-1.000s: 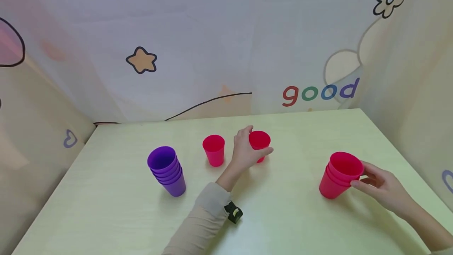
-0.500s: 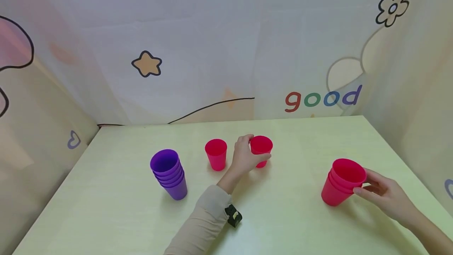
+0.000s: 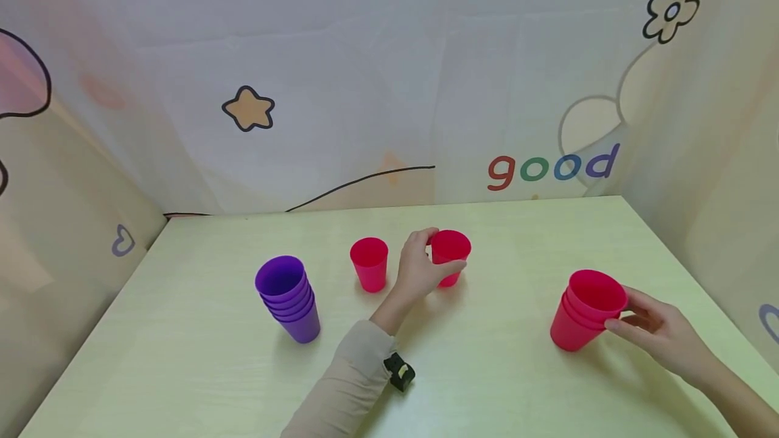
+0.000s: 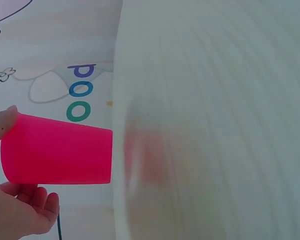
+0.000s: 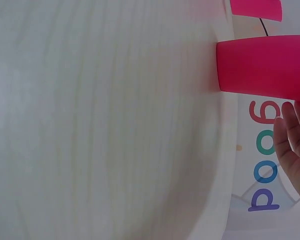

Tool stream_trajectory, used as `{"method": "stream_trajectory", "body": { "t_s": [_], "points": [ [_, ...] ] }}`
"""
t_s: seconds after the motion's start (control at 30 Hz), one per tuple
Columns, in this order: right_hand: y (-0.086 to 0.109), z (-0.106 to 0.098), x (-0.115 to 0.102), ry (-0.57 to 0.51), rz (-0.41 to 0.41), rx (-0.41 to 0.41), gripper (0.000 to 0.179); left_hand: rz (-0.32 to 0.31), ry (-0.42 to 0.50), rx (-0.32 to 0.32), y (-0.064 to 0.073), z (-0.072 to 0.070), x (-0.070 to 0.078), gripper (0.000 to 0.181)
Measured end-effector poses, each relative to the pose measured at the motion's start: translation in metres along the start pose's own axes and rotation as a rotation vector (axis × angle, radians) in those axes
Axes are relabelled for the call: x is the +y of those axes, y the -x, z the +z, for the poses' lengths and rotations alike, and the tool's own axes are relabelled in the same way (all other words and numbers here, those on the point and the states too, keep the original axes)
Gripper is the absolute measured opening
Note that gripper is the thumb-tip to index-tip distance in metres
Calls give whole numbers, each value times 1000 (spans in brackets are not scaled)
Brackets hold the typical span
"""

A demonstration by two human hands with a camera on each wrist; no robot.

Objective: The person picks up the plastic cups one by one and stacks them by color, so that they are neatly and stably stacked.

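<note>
In the head view my left hand [image 3: 420, 265] holds a single red cup [image 3: 450, 249] near the back middle of the table, thumb on the near side and fingers on the far side. The left wrist view shows that red cup [image 4: 60, 152] between the thumb and the fingers. At the right, my right hand [image 3: 666, 336] grips a stack of nested red cups [image 3: 575, 326] near the rim; the stack tilts slightly. Part of the right hand [image 5: 295, 145] shows beside red cup walls [image 5: 262, 67] in the right wrist view.
Another red cup [image 3: 370, 265] stands upright left of my left hand. Farther left is a stack of nested purple cups [image 3: 298, 309]. The pale table [image 3: 487, 384] ends at a patterned cloth backdrop [image 3: 341, 100], with cloth along both sides.
The left hand's fingers have drawn slightly closer around the single red cup. The head view has shifted a little; the right hand and the other cups keep their places.
</note>
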State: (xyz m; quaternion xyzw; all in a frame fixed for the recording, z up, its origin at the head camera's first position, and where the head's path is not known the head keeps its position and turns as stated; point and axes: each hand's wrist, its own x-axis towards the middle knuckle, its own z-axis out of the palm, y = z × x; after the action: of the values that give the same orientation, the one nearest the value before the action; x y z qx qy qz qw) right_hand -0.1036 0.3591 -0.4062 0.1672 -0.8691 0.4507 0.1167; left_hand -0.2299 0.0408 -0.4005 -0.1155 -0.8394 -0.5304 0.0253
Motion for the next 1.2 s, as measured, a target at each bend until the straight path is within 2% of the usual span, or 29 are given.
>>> {"method": "stream_trajectory", "body": {
  "t_s": [0.4, 0.67, 0.8, 1.0, 1.2],
  "points": [
    [0, -1, 0, -7, -15, 0, 46, 96, 53, -29, 4, -2, 13, 71],
    [0, -1, 0, 8, 1, -2, 46, 180, 32, -31, 7, -4, 24, 69],
    [0, -1, -1, 10, 0, 0, 45, 188, 35, -29, 8, -5, 29, 69],
    [0, -1, 0, 9, 4, 0, 46, 169, 98, -27, 11, -6, 33, 66],
    [-1, -1, -1, -1, -4, -2, 47, 209, 130, -25, 13, -7, 38, 63]
  ]
}}
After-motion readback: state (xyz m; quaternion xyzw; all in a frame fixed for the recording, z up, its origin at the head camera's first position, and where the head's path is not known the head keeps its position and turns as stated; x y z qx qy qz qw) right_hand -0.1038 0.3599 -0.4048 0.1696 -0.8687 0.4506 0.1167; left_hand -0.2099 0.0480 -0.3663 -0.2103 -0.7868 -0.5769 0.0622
